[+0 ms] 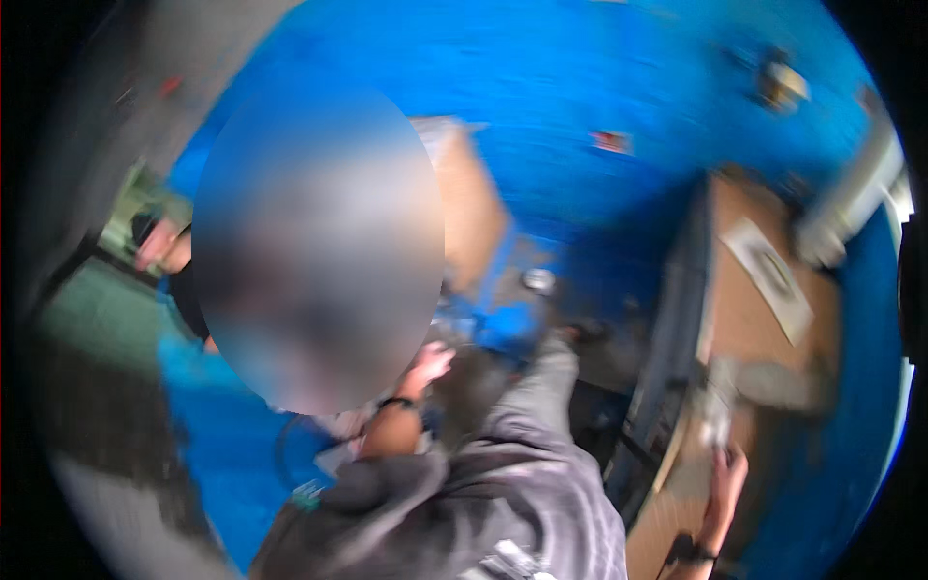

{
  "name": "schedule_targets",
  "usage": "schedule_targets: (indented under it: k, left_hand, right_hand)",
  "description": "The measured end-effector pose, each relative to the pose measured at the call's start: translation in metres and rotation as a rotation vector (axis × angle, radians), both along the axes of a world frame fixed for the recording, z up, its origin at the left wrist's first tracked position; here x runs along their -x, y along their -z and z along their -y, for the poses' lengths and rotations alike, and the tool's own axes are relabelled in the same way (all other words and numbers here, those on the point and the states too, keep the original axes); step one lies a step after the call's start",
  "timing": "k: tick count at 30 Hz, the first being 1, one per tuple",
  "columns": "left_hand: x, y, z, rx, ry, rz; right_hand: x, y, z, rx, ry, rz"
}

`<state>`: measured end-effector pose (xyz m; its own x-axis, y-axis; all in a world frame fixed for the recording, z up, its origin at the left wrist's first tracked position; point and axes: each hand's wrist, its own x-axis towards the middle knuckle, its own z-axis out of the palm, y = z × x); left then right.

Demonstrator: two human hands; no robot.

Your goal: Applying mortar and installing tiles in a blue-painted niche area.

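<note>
My right hand (732, 474) is over the brown board top of a long bench at the right. Its fingers are closed on the near end of a pale, shiny thing (715, 416), too smeared to name. A grey, flat shape (785, 385) lies just beyond it. My left hand (432, 362), with a dark band on the wrist, is held out in front of my body, beside a large blurred oval. Motion smears its fingers, and I cannot make out anything in them.
A white board with an oval opening (770, 280) lies on the bench (739, 208). A white cylinder (851, 198) leans beyond it. A brown panel (474, 208) stands ahead, and a person (184, 280) is at the left. Blue covers the wall and floor. A small white round thing (538, 281) lies low ahead.
</note>
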<state>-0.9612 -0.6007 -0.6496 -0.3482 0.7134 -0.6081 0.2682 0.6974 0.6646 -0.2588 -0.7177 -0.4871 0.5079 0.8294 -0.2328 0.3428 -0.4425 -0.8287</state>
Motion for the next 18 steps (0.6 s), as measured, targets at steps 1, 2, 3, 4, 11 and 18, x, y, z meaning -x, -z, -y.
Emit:
schedule_targets:
  k: [1, 2, 3, 4, 11, 18]
  left_hand:
    - [-0.003, -0.008, -0.012, 0.036, -0.058, -0.110]
    - [0.025, -0.007, -0.008, -0.056, -0.220, -0.211]
    - [0.052, -0.005, 0.001, -0.128, -0.358, -0.310]
    - [0.092, -0.011, 0.024, -0.191, -0.508, -0.348]
    - [0.132, -0.128, 0.022, -0.710, -0.979, -0.865]
    - [0.171, -0.120, -0.007, -1.402, -0.705, -0.066]
  right_hand:
    - [-0.017, 0.009, 0.010, 0.083, -0.084, 0.051]
    - [-0.024, 0.020, 0.003, 0.071, -0.169, 0.104]
    - [-0.032, 0.034, 0.000, 0.070, -0.231, 0.165]
    - [-0.031, 0.056, -0.010, 0.042, -0.302, 0.147]
    - [0.044, -0.005, -0.006, -0.030, -0.138, -0.054]
    - [0.096, -0.057, -0.004, 0.057, -0.011, 0.015]
